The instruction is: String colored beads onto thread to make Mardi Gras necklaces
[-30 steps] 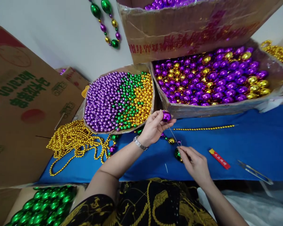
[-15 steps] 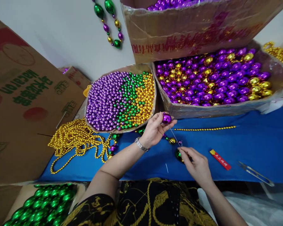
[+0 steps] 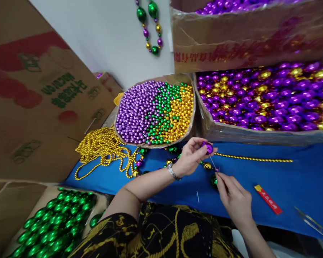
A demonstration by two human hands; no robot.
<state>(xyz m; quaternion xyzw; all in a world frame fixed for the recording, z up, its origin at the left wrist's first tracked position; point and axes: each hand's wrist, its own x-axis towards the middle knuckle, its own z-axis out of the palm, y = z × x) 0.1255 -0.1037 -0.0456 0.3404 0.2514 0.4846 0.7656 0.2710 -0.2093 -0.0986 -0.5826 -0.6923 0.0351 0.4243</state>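
My left hand [image 3: 191, 157], with a metal-banded watch at the wrist, grips a large shiny purple bead [image 3: 208, 148] between thumb and fingers. A thin pale string [image 3: 212, 161] runs from that bead down to my right hand [image 3: 235, 197]. The right thumb and forefinger are pinched on the string beside a tiny purple bead. A gold bead [image 3: 207, 166] and a large green bead [image 3: 214, 180] of a multicoloured bead strand lie just left of the right fingertips; part of the strand passes behind my left hand.
Open boxes of small mixed beads [image 3: 140, 111] and larger purple-gold beads [image 3: 247, 104] stand behind the blue cloth [image 3: 174, 195]. Gold bead chains [image 3: 99, 147] lie left. A red-yellow packet [image 3: 268, 200] and metal snips [image 3: 312, 222] lie right. Green beads [image 3: 51, 218] sit in a box lower left.
The view has swung left, so everything sits further right in the picture. My right fingers are a little closer to the purple bead, and less string shows between the hands.
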